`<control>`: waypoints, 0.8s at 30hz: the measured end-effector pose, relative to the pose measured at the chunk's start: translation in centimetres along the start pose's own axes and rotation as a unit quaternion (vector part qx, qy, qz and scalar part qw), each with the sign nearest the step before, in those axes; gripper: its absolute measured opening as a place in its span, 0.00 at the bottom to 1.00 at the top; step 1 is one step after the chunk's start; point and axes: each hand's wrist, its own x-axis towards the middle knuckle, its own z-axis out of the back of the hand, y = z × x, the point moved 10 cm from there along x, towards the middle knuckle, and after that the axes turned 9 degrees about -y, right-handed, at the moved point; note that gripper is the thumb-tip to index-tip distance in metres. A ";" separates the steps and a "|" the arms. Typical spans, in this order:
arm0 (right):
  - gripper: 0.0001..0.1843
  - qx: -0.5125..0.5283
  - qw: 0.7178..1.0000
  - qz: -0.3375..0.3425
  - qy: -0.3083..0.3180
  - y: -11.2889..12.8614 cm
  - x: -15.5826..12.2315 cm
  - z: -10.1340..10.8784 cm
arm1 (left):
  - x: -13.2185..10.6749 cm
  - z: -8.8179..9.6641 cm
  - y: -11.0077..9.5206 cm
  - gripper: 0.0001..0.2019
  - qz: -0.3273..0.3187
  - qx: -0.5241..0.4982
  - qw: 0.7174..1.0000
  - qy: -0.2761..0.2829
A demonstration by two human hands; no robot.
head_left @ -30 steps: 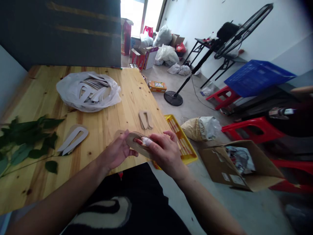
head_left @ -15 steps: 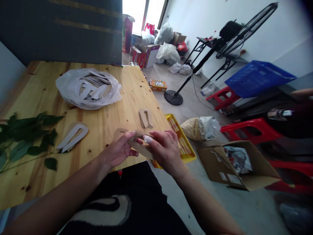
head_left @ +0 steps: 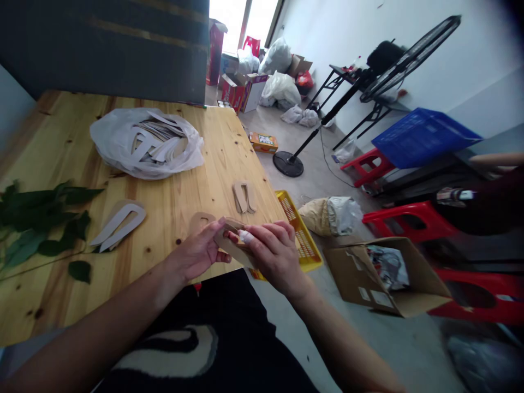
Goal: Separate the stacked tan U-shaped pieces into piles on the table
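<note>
Both hands grip a small stack of U-shaped cardboard pieces [head_left: 234,251] above the table's front edge. My left hand [head_left: 200,250] pinches the rounded end, thumb on top. My right hand [head_left: 275,252] wraps round the other end and hides much of it; a white wrapping covers one of its digits. Just behind my left hand lies a brown cardboard piece [head_left: 198,220], partly hidden by it. Another small pile of U-shaped pieces [head_left: 244,196] rests beyond my right hand. Farther left on the wood are grey-white and brown U-shaped pieces [head_left: 123,222].
A white plastic bag [head_left: 107,150] full of cutouts sits on the wooden table [head_left: 164,218], with a leafy branch [head_left: 45,224] at left. Beside the table are a yellow crate [head_left: 305,234], an open carton [head_left: 352,284], red stools [head_left: 409,222] and a standing fan [head_left: 289,164]. A person sits far right.
The view has shifted slightly. My hands stay on the stack, whose pieces look a little more tilted and closer together, with my right fingers moved slightly over them.
</note>
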 end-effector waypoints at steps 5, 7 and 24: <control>0.16 0.005 1.000 0.008 0.012 0.2 0.0 -0.5 | -0.1 0.4 0.2 0.22 0.020 -0.005 0.999 -0.024; 0.15 0.007 1.000 0.001 0.015 0.3 0.1 -0.6 | -0.2 0.4 0.2 0.22 0.028 -0.010 0.999 -0.027; 0.13 0.097 0.963 -0.243 0.062 -2.8 -1.3 -2.3 | -0.6 0.2 -1.2 0.11 -0.074 0.005 0.997 -0.004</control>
